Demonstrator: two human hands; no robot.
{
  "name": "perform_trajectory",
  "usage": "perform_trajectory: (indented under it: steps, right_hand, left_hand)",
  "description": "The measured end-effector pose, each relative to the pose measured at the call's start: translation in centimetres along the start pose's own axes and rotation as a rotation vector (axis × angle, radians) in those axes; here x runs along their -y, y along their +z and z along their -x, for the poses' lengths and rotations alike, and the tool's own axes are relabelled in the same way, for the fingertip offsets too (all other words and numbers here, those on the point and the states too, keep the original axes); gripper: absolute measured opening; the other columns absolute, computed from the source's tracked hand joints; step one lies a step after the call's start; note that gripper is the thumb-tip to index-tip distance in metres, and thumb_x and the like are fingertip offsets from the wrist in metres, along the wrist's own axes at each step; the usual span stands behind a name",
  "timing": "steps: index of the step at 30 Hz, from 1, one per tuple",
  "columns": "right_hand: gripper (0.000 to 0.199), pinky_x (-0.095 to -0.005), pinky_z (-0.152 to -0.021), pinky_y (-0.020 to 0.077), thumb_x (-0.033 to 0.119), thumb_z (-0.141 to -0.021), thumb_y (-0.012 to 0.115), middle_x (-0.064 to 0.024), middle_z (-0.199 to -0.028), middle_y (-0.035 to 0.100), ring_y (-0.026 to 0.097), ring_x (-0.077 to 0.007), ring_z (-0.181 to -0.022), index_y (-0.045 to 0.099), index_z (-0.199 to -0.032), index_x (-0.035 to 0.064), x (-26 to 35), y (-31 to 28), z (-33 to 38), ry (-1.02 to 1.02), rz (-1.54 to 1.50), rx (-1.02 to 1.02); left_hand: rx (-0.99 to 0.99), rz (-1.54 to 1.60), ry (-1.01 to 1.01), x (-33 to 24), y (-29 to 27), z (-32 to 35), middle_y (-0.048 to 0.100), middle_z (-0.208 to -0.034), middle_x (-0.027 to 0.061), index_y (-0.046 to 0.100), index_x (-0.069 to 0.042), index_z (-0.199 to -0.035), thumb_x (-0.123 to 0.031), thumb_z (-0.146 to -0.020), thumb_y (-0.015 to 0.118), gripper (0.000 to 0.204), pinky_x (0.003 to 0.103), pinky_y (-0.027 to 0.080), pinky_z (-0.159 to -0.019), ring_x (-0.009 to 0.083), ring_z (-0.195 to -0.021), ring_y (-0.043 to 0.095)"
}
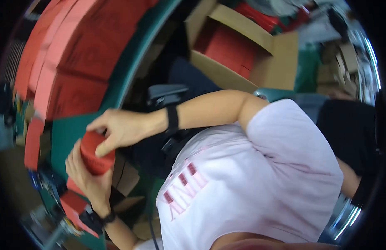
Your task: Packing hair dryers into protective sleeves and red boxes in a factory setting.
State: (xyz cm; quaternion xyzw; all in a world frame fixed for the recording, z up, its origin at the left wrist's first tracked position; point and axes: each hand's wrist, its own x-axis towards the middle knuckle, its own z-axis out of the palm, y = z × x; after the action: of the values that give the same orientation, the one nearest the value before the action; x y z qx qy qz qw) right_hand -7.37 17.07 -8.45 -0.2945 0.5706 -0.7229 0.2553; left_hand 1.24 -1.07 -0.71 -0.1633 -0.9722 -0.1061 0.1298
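Meanwhile, both hands are working the red paper bundle [94, 155] beside the green table [68, 133]: the left hand [86, 177] is clenching it, the right hand [118, 129] is pinching its top; red stacks [72, 54] on the table are lying finished.

A packing workshop or small factory floor: stacks of flat red paper pieces [64, 54] line a green worktable [70, 133] at ten o'clock. At one o'clock, an open cardboard carton [259, 62] holds more red sheets [228, 48], with further brown boxes [338, 66] and clutter blurred toward two o'clock.
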Motion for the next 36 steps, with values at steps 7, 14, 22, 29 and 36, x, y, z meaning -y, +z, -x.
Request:
perform_trajectory:
  steps: [7, 14, 22, 29, 36]
  right_hand:
    - [0.083, -0.0357, -0.082, 0.0576, 0.035, -0.068, 0.08, -0.0277, -0.1, 0.071, 0.072, -0.0345, -0.091, 0.055, -0.127, -0.0181, 2.7, -0.7, 2.1, 0.005, 0.177, -0.159]
    - [0.056, -0.0375, -0.076, 0.0567, 0.034, -0.075, 0.073, -0.022, -0.094, 0.071, 0.071, -0.0317, -0.083, 0.064, -0.112, -0.0062, 3.0, -2.2, 2.1, -0.066, 0.324, -0.048]
    - [0.064, -0.0414, -0.093, 0.0543, 0.004, -0.084, 0.067, -0.0207, -0.129, 0.058, 0.063, -0.0311, -0.11, 0.049, -0.146, 0.0075, 1.8, -1.7, 1.2, -0.485, 0.762, -0.269]
    - [0.051, -0.0421, -0.087, 0.052, 0.0, -0.083, 0.062, -0.0181, -0.111, 0.062, 0.06, -0.0363, -0.104, 0.06, -0.133, 0.0079, 2.8, -0.1, -1.2, -0.767, 0.891, 0.251]
    - [0.043, -0.0428, -0.076, 0.0517, 0.002, -0.095, 0.055, -0.0206, -0.092, 0.066, 0.064, -0.0356, -0.082, 0.054, -0.138, 0.0028, 2.3, 1.1, -3.0, -0.388, 0.8, 0.416]
  left_hand:
    - [0.049, -0.045, 0.065, -2.1, -0.3, -0.7, 0.06, -0.13, 0.0136, 0.052, -0.003, -0.138, -0.01, -0.062, 0.084, 0.082, 0.048, 0.041, -0.1, 0.0359, -0.116, 0.056]
    - [0.039, -0.069, 0.145, -2.9, -0.2, -1.8, 0.061, -0.135, 0.0151, 0.053, -0.006, -0.137, -0.021, -0.066, 0.09, 0.082, 0.047, 0.041, -0.107, 0.0356, -0.126, 0.057]
    - [-0.085, 0.102, -0.083, 1.1, -2.0, 0.9, 0.064, -0.115, 0.0089, 0.059, -0.009, -0.126, -0.013, -0.055, 0.088, 0.076, 0.044, 0.044, -0.096, 0.0331, -0.106, 0.06]
    - [-0.054, 0.242, -0.234, 3.7, -2.4, 2.5, 0.059, -0.126, 0.0091, 0.051, -0.01, -0.137, -0.015, -0.055, 0.095, 0.094, 0.039, 0.046, -0.1, 0.0275, -0.114, 0.059]
    - [0.028, 0.16, -0.203, 5.3, -2.7, 2.5, 0.061, -0.124, 0.0079, 0.051, -0.011, -0.138, -0.02, -0.054, 0.095, 0.096, 0.042, 0.043, -0.1, 0.0308, -0.115, 0.056]
